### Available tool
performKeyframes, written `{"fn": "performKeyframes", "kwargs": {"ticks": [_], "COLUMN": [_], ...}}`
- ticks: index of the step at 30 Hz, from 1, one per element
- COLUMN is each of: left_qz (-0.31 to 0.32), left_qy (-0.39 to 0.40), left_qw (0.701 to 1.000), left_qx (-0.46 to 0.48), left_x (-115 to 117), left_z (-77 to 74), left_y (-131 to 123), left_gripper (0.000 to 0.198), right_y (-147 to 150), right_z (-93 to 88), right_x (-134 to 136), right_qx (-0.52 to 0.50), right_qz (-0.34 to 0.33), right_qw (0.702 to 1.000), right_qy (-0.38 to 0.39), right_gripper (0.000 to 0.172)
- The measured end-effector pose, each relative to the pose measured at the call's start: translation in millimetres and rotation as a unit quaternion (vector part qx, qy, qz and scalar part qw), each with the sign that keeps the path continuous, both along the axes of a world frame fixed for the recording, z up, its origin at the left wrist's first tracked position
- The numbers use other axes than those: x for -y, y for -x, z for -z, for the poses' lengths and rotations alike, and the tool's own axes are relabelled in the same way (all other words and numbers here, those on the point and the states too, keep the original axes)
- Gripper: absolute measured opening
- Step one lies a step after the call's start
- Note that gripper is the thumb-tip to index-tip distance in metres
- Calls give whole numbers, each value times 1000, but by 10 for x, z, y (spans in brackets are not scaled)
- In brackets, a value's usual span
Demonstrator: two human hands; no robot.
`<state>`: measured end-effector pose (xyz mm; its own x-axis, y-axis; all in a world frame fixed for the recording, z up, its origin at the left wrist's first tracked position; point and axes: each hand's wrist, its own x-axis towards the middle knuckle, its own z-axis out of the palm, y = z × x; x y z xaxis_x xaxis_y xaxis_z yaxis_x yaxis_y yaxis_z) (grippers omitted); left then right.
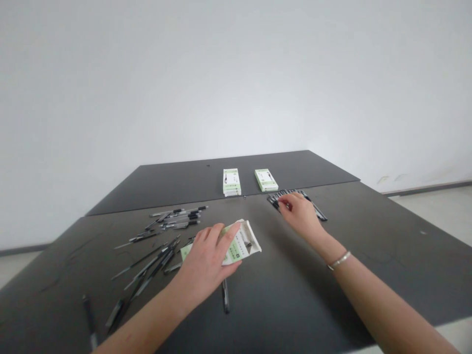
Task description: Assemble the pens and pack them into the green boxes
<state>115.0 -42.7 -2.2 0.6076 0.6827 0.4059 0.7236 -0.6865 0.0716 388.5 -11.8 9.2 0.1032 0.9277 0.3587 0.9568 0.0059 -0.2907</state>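
My left hand (210, 255) is closed around a green and white pen box (241, 243), with its open end facing right. Beneath and in front of that box a single pen (225, 296) lies on the table, partly covered. My right hand (300, 214) is at a row of black pens (313, 204) laid side by side. Its thumb and fingertips are pinched together over the left end of the row. Whether a pen is between them is hidden.
Loose pens (177, 218) lie scattered at the left, with more pens (155, 265) nearer me. Two stacks of pen boxes, a left one (231, 181) and a right one (266, 180), stand toward the back of the dark table (295, 300). A white wall (221, 78) rises behind.
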Motion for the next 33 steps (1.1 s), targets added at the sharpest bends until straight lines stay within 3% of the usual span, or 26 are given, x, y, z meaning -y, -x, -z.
{"fn": "performKeyframes", "kwargs": {"ticks": [4, 8, 12, 16, 17, 18, 19, 21, 24, 28, 30, 33], "left_qz": [0, 2, -5, 2, 5, 8, 11, 14, 21, 34, 35, 31], "left_qy": [-2, -2, -3, -4, -2, -2, 0, 2, 3, -11, -17, -14], "left_qw": [1000, 1000, 1000, 1000, 1000, 1000, 1000, 1000, 999, 998, 997, 998], "left_qx": [4, 5, 2, 7, 8, 10, 12, 19, 31, 55, 60, 54], "left_x": [6, -5, -14, -4, 1, 5, 9, 19, 38, 62, 67, 63], "left_z": [-5, -17, -44, -66, -70, -75, -80, -96, -127, -160, -160, -137], "left_y": [-13, -19, -27, -37, -38, -39, -40, -43, -52, -69, -75, -73], "left_gripper": [77, 77, 74, 74, 74, 73, 73, 72, 73, 72, 72, 75], "right_y": [-170, -130, -107, 4, 73, 159, 258, 465, 698, 762, 730, 695], "right_z": [198, 301, 198, -80, -162, -240, -308, -395, -376, -211, -146, -88], "right_x": [-386, -480, -407, -33, 105, 246, 382, 603, 750, 724, 697, 687], "right_qx": [43, 47, 4, -124, -253, -368, -437, -480, -470, -474, -472, -426], "right_qz": [16, 26, 12, -25, -71, -111, -135, -154, -165, -199, -224, -232], "right_qw": [996, 993, 995, 992, 964, 915, 872, 837, 843, 850, 848, 871], "right_qy": [76, 103, 99, 22, -43, -119, -175, -212, -200, -117, -88, -68], "right_gripper": [21, 18, 9, 17, 16, 16, 23, 40, 59, 79, 69, 40]}}
